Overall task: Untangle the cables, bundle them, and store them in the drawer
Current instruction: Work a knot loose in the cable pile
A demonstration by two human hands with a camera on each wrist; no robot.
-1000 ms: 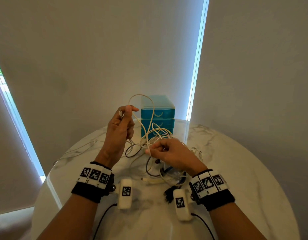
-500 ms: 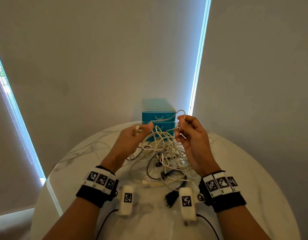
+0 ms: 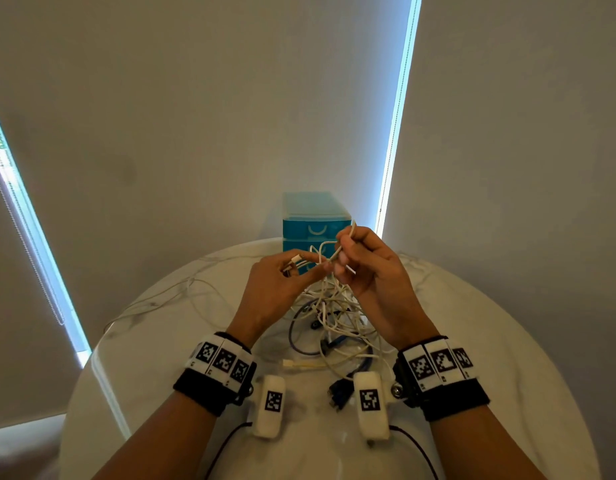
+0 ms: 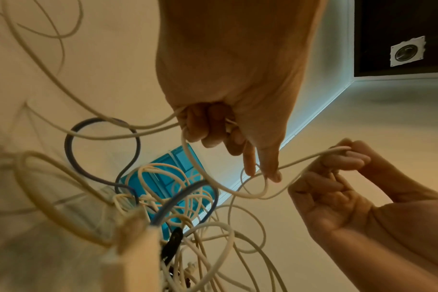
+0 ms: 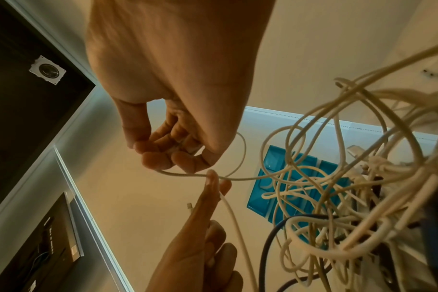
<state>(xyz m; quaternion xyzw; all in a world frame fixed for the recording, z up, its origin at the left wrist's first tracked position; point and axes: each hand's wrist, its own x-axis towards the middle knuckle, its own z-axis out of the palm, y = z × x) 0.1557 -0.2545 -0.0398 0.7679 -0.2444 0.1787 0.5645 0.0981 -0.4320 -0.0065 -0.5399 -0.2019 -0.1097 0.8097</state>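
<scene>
Nearest, at 6 o'clock on the round marble surface [image 3: 507, 341], both forearms reach in, each wrist wearing a black band with checkered markers and a white camera pod. A black plug [image 3: 337, 393] lies just beside the right pod, touching the surface. Beyond it, at the centre, sits the tangle of cables [image 3: 334, 317]: mostly cream-white strands looped over one another, with a dark blue cable [image 3: 296, 341] curving through at the heap's 8 o'clock. A thin white strand [image 3: 181, 289] trails off alone toward 10 o'clock.

Above the heap the two hands are raised and nearly touching. The left hand [image 3: 278, 282] is clamped on cream cable: its curled fingers [image 4: 205, 126] hold a strand and a small connector, while the forefinger and thumb point out toward the other hand. The right hand [image 3: 368, 268], at 1 o'clock from the left, pinches a loop of the same cream cable between thumb and curled fingers [image 4: 343, 160]; the strand sags between the two hands and runs down into the heap.

Farthest, at 12 o'clock on the surface's rim, stands the teal drawer unit [image 3: 315, 220], its visible drawers shut, against closed pale blinds.
</scene>
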